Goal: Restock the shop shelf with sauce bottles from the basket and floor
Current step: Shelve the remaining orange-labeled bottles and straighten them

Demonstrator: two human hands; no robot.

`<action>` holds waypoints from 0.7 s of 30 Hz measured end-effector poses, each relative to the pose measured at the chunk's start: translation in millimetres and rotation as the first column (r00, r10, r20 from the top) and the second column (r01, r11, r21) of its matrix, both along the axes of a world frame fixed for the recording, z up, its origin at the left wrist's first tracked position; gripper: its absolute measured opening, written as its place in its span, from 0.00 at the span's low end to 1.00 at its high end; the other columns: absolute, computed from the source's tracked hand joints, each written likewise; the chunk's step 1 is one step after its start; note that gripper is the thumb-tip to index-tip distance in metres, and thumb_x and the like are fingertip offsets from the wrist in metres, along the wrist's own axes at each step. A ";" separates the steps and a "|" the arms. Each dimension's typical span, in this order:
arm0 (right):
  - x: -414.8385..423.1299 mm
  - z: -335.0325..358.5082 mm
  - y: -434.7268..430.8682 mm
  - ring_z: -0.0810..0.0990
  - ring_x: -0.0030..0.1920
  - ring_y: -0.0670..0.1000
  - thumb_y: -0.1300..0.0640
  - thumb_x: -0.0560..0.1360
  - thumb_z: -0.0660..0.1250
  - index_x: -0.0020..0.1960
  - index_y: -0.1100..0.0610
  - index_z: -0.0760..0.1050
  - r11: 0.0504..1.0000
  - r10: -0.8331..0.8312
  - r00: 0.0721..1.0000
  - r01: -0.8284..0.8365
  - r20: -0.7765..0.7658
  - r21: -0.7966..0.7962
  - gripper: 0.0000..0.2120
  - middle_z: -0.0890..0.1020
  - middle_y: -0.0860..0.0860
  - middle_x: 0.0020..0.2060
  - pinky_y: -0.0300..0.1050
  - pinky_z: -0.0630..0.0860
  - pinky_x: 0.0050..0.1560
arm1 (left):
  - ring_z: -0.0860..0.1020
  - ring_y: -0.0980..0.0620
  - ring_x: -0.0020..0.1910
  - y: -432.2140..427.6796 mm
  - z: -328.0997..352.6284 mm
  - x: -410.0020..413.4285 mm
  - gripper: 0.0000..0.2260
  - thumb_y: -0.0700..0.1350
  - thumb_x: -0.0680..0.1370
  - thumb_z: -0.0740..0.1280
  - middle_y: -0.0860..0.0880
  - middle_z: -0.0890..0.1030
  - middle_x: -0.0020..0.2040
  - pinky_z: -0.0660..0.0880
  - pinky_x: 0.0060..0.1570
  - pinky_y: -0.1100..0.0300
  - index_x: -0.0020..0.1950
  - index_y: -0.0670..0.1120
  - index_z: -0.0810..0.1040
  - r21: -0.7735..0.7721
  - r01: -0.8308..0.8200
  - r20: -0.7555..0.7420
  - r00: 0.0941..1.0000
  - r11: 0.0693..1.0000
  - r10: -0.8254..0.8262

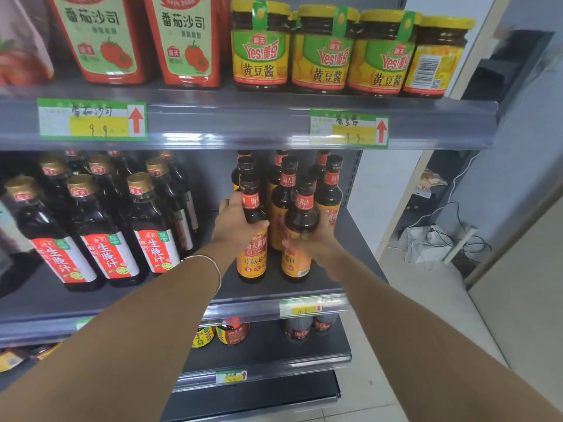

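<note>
Two dark sauce bottles with orange labels stand at the front of the middle shelf [182, 300]. My left hand [236, 222] grips the left bottle [252, 254] around its shoulder. My right hand [316, 239] wraps the right bottle [298, 236] from its right side. Both bottles are upright with their bases on the shelf. Behind them stand several more bottles of the same kind [288, 190] in rows. The basket and the floor stock are out of view.
Larger dark bottles with red and white labels [106, 233] fill the shelf's left half. Above are tomato sauce pouches [185, 41] and yellow-lidded bean paste jars [326, 50]. Lower shelves hold a few bottles [300, 330]. Cables and white bags [432, 242] lie on the floor at right.
</note>
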State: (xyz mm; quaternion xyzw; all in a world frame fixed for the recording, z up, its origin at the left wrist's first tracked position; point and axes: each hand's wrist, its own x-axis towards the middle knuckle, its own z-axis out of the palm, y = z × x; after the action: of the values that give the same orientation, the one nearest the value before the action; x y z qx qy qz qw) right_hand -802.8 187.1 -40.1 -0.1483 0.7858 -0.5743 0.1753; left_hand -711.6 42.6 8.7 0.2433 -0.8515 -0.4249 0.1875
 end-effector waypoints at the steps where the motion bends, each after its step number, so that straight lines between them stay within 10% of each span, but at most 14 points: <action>1: 5.5 -8.1 -6.3 0.65 0.69 0.56 0.56 0.60 0.80 0.72 0.46 0.52 0.993 -0.113 0.993 0.115 -0.033 0.037 0.51 0.64 0.52 0.68 0.62 0.67 0.66 | 0.72 0.41 0.60 0.8 -0.8 0.2 0.26 0.44 0.68 0.73 0.44 0.70 0.57 0.71 0.61 0.43 0.62 0.46 0.67 -0.003 -0.007 -0.008 1.000 1.000 0.007; 6: 16.7 -33.5 -17.4 0.77 0.59 0.56 0.53 0.61 0.79 0.59 0.48 0.61 0.940 -0.336 0.927 0.340 -0.165 -0.004 0.34 0.75 0.50 0.58 0.54 0.76 0.56 | 0.72 0.42 0.60 1.8 -9.7 -0.1 0.29 0.44 0.67 0.74 0.43 0.68 0.59 0.71 0.61 0.45 0.64 0.48 0.65 0.020 -0.016 -0.018 1.000 1.000 0.016; 14: -8.5 -18.9 4.7 0.73 0.65 0.54 0.63 0.66 0.76 0.71 0.50 0.59 0.964 0.264 0.956 -0.266 0.130 -0.004 0.40 0.76 0.52 0.62 0.62 0.65 0.69 | 0.72 0.44 0.59 -1.9 -12.1 3.5 0.25 0.45 0.68 0.73 0.50 0.66 0.51 0.71 0.60 0.47 0.62 0.50 0.67 0.022 0.010 -0.007 1.000 1.000 -0.010; 21: 20.6 -52.3 -15.9 0.75 0.61 0.55 0.54 0.61 0.79 0.66 0.50 0.58 0.983 -0.160 0.987 0.162 -0.032 0.086 0.41 0.74 0.52 0.62 0.55 0.74 0.61 | 0.72 0.44 0.63 4.5 -23.6 8.2 0.31 0.40 0.68 0.74 0.46 0.74 0.62 0.71 0.62 0.44 0.66 0.49 0.62 0.110 0.001 -0.047 0.999 0.994 0.004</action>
State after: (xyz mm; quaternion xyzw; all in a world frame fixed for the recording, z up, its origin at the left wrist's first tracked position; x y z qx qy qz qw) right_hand -782.3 171.2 -92.3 -0.0835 0.8219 -0.5494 0.1251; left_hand -703.4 47.1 -14.9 0.2438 -0.8221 -0.4765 0.1940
